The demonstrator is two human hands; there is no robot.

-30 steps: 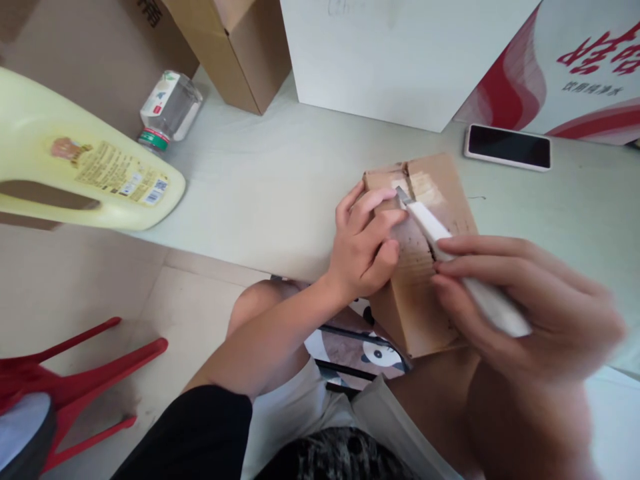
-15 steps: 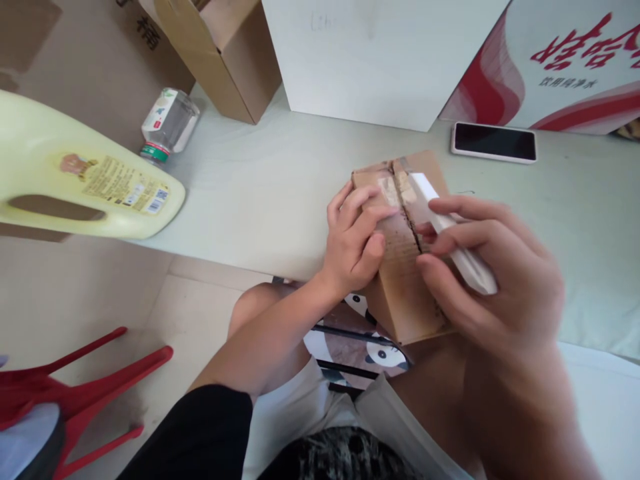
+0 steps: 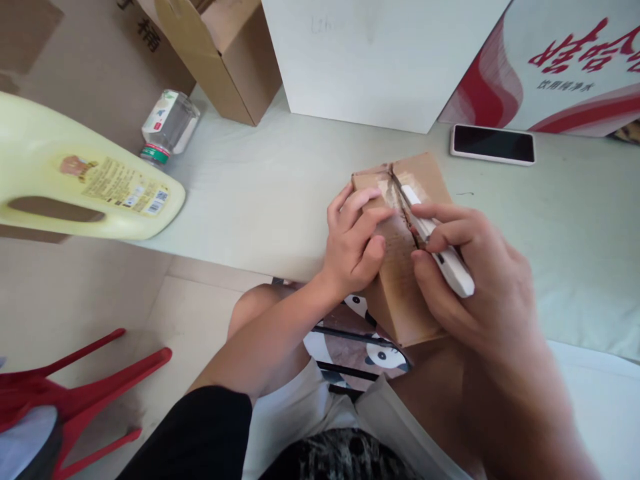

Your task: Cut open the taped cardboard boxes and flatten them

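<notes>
A small brown cardboard box point(image 3: 403, 300) lies at the front edge of the table, with a dark seam and worn tape along its top. My left hand point(image 3: 354, 243) grips its left side, fingers bent over the top face. In my right hand point(image 3: 493, 283) is a white utility knife point(image 3: 454, 272), pinched between thumb and fingers. Its front end slants toward the seam near the far end of the box. Whether the tip touches the cardboard, I cannot tell.
A yellow jug point(image 3: 90, 173) and a clear bottle point(image 3: 170, 123) stand to the left. Behind are an open carton point(image 3: 240, 73), a white box point(image 3: 360, 67) and a red-and-white carton point(image 3: 555, 80). A phone point(image 3: 493, 144) lies at the back right. A red stool point(image 3: 90, 400) is on the floor.
My right hand has shifted left and slightly down with the utility knife, bringing its front end closer to the seam. My left hand and the box have hardly moved.
</notes>
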